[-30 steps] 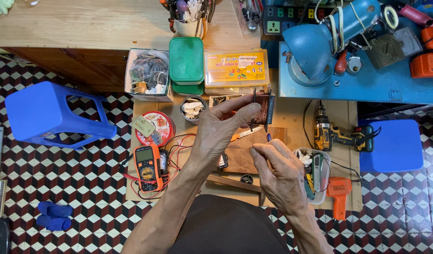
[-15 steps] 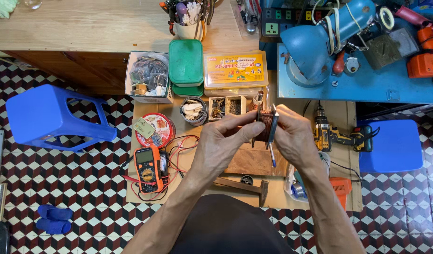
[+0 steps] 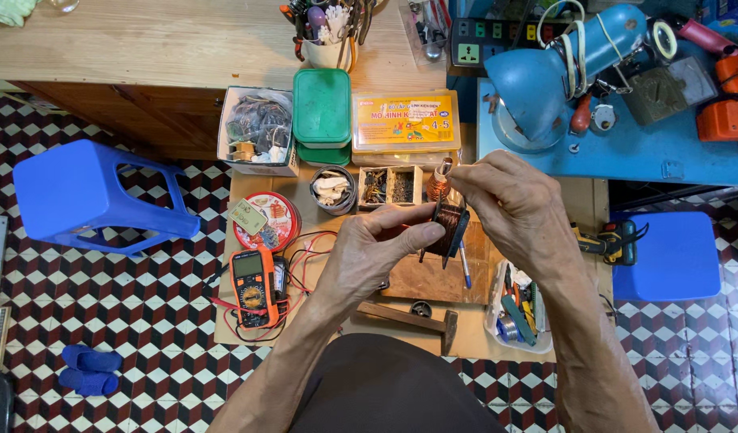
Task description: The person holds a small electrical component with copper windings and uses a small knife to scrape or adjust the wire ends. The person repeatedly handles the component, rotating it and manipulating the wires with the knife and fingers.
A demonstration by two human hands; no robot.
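My left hand pinches a small dark bobbin wound with copper wire from the left, holding it above a wooden block. The fingertips of my right hand close on the bobbin's top edge from the right. Just behind the bobbin, a second copper coil stands on the low table. A blue-tipped pen-like tool lies on the block under my hands.
An orange multimeter with red leads lies at the left, beside a round red tin. Also around are a hammer, a tray of hand tools, a cordless drill, a green box, a yellow parts case and blue stools.
My right hand has risen from low over the table to meet the bobbin. The left hand has brought the bobbin down slightly, so both hands now grip it.
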